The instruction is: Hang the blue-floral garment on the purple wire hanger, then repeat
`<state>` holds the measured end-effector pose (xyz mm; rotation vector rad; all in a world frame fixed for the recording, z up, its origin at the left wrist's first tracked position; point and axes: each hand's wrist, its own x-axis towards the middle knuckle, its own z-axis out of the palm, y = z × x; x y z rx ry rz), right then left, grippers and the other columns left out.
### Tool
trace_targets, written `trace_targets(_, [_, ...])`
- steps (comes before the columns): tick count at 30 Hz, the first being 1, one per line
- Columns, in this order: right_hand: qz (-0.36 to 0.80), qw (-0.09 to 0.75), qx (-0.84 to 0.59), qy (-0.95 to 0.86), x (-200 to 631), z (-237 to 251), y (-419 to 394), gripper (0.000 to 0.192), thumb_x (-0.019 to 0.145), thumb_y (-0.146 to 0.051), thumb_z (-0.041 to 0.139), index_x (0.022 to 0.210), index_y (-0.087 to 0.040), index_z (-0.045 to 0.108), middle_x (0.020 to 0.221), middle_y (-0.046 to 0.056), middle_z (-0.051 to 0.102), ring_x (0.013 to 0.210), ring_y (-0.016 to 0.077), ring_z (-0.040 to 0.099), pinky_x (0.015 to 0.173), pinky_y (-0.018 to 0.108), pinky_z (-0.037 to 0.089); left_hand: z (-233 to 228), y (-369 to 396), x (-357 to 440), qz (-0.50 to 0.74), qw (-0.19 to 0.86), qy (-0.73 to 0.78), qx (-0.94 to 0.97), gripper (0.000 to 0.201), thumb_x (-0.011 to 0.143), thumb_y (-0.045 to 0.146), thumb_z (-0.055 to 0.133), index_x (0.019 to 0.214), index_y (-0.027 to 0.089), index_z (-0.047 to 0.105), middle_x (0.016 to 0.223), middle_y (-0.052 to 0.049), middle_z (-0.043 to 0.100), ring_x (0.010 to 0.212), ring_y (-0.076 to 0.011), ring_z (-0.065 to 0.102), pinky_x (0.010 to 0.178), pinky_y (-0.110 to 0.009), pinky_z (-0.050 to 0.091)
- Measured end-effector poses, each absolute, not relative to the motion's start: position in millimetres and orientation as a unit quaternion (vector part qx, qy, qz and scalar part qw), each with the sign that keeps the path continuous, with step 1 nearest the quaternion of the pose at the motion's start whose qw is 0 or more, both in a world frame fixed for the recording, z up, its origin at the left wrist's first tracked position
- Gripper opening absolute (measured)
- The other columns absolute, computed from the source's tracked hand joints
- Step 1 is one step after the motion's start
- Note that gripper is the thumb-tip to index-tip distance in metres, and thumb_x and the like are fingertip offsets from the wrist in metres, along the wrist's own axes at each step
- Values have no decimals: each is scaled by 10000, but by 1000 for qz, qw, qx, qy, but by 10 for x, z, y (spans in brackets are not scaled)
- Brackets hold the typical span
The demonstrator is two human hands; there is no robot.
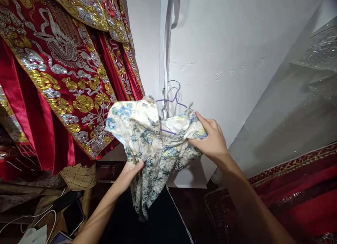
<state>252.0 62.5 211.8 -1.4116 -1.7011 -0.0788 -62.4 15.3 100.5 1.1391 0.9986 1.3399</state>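
White and blue, gripped high by the right hand (212, 138) and lower by the left hand (131, 174), perhaps to hold the cloth (151, 142) wide around its purple hanger (175, 98).

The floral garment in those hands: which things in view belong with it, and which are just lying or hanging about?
In use:
- floral garment
- left hand, gripping its lower part
- right hand, gripping its upper edge
- purple clothes hanger, partly hidden by it

Apparently just about:
- red embroidered garment, hanging
- black smartphone
- white cable
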Motion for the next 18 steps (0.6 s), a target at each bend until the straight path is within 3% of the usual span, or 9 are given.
trace_targets(4, [-18, 447, -424, -787, 2383, 2118, 429, 752, 760, -303, 740, 1478, -332, 520, 1521, 76, 453, 1435, 393, 342, 1169, 570, 303, 921, 46, -480, 546, 495, 482, 473, 738, 718, 465, 848, 1355, 169, 620, 1345, -139, 670, 1420, -357, 464, 1246, -504, 243])
trace_targets(6, [37, 493, -349, -796, 2299, 1898, 231, 614, 817, -345, 719, 1414, -307, 582, 1534, 73, 476, 1469, 387, 314, 1185, 580, 272, 835, -72, -398, 551, 502, 494, 447, 705, 761, 473, 817, 1371, 184, 611, 1376, -136, 649, 1428, -342, 458, 1251, -493, 241])
trace_targets(8, [115, 587, -321, -734, 2167, 1553, 26, 436, 865, -371, 684, 1288, -271, 657, 1403, 97, 602, 1386, 374, 442, 1150, 560, 328, 727, -215, -300, 553, 520, 496, 421, 690, 793, 483, 790, 1389, 191, 597, 1410, -138, 623, 1432, -336, 454, 1249, -495, 251])
trace_targets(10, [201, 668, -387, -603, 1977, 1158, -154, 239, 926, -377, 616, 1109, -251, 704, 1178, 92, 687, 1177, 316, 593, 1031, 470, 441, 637, -351, -187, 558, 535, 502, 387, 694, 791, 496, 790, 1387, 196, 598, 1433, -137, 605, 1436, -336, 449, 1248, -495, 255])
trace_targets(11, [254, 662, -439, -552, 1868, 974, -228, 196, 940, -398, 605, 998, -240, 705, 1016, 73, 696, 1014, 275, 632, 926, 408, 479, 611, -407, -132, 562, 541, 507, 366, 703, 774, 499, 804, 1377, 196, 605, 1435, -139, 603, 1433, -337, 453, 1247, -493, 257])
trace_targets(13, [380, 615, -478, -498, 1651, 688, -339, 288, 948, -473, 581, 834, -218, 653, 790, 39, 637, 780, 223, 603, 744, 341, 480, 611, -489, -47, 564, 550, 515, 339, 724, 733, 499, 836, 1350, 186, 623, 1429, -148, 606, 1414, -342, 478, 1241, -491, 271])
trace_targets(15, [484, 565, -461, -484, 1483, 550, -398, 362, 957, -526, 554, 791, -210, 612, 709, 17, 579, 690, 193, 554, 682, 317, 453, 673, -538, -16, 548, 558, 512, 356, 728, 714, 500, 847, 1323, 159, 641, 1406, -164, 621, 1374, -356, 522, 1227, -502, 298])
trace_targets(18, [541, 550, -419, -478, 1384, 561, -405, 411, 958, -536, 558, 718, -203, 557, 646, -5, 507, 637, 160, 488, 646, 293, 404, 817, -590, -62, 526, 548, 507, 408, 703, 727, 516, 825, 1299, 139, 665, 1359, -167, 656, 1336, -372, 556, 1217, -517, 311])
